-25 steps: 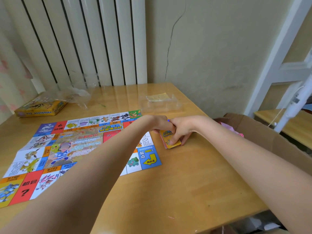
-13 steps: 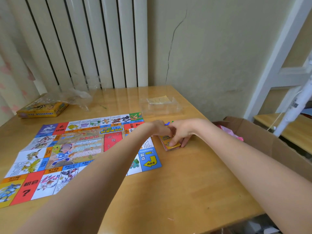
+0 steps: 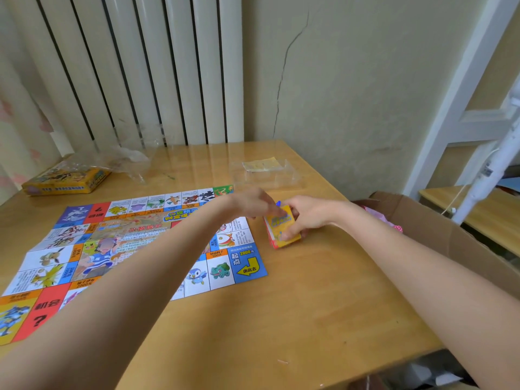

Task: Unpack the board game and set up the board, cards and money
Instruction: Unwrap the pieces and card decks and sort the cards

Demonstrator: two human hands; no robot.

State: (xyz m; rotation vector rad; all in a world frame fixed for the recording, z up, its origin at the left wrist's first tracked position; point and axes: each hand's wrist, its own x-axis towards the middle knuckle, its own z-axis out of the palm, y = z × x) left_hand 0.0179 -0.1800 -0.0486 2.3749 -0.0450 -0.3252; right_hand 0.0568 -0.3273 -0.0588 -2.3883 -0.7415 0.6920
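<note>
Right hand (image 3: pixel 305 218) grips one yellow-backed stack of cards (image 3: pixel 282 228), tilted up just right of the unfolded colourful paper game board (image 3: pixel 140 243) on the wooden desk (image 3: pixel 281 319), probably to square it; left hand (image 3: pixel 254 204) pinches its top edge. One yellow game box (image 3: pixel 66 178), one clear plastic tray (image 3: pixel 266 174) far back. Money: can't tell.

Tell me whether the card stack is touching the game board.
Apart. The head view shows bare table between the card stack held by the right hand and the right edge of the game board.
</note>
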